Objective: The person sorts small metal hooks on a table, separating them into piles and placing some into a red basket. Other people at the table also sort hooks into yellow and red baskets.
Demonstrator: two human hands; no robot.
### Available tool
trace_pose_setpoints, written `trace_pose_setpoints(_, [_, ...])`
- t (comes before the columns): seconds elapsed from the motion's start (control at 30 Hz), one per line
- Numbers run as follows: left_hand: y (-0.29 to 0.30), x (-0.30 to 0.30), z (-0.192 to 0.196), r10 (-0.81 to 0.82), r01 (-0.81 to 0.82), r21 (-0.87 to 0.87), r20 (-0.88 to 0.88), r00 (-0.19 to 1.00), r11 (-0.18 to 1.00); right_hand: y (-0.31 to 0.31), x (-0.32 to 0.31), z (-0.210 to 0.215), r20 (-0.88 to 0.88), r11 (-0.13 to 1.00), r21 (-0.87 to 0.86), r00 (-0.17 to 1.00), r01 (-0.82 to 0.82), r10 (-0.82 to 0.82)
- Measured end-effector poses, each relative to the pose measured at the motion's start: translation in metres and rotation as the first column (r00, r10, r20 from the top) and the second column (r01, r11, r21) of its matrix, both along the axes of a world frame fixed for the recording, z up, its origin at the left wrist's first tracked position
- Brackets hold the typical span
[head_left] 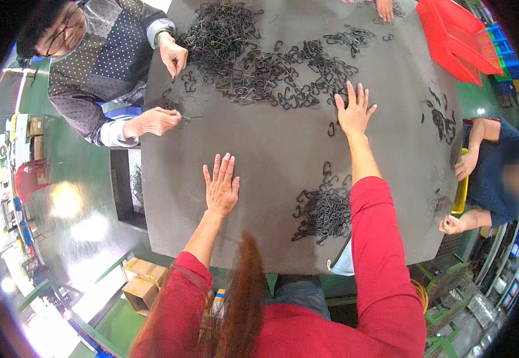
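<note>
My left hand [221, 186] lies flat on the grey tabletop [259, 155], its fingers stretched out and nothing in it. Further forward and to the right, my right hand [356, 111] is spread open with its fingertips at the near right edge of a loose spread of black hook-shaped pieces [295, 74]. One single hook [331, 129] lies just left of that hand's wrist. Nearer to me, beside my right forearm, sits a smaller heap of similar black hooks [326, 210]; the sleeve may hide part of it.
A large tangled heap of black pieces [221, 33] stands at the far left. A co-worker's hands [158, 121] handle small pieces at the left edge. Another person [492, 173] sits right, near scattered dark pieces [441, 119]. Red trays [456, 39] stand far right; a light blue cloth-like item [344, 261] hangs at the near edge.
</note>
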State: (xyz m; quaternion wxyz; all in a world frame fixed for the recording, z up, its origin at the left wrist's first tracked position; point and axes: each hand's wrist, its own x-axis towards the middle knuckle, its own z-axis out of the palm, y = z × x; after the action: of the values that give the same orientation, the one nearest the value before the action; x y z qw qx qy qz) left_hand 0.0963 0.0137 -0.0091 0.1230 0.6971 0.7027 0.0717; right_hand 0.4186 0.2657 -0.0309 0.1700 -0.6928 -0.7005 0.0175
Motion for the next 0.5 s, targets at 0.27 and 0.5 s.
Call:
trace_pose_setpoints(0.27, [0.0,0.001,-0.003,0.078,-0.079,0.045,0.03,0.997,0.996,-0.104,-0.109,0.011,-0.17,0.869,-0.039,0.861,-0.492,0.48])
trace_pose_setpoints(0.5, [-0.001,0.0,0.003,0.098,-0.102,0.073,0.06,0.993,0.992,-0.04,-0.127,0.021,-0.179,0.914,0.066,0.897,-0.4,0.405])
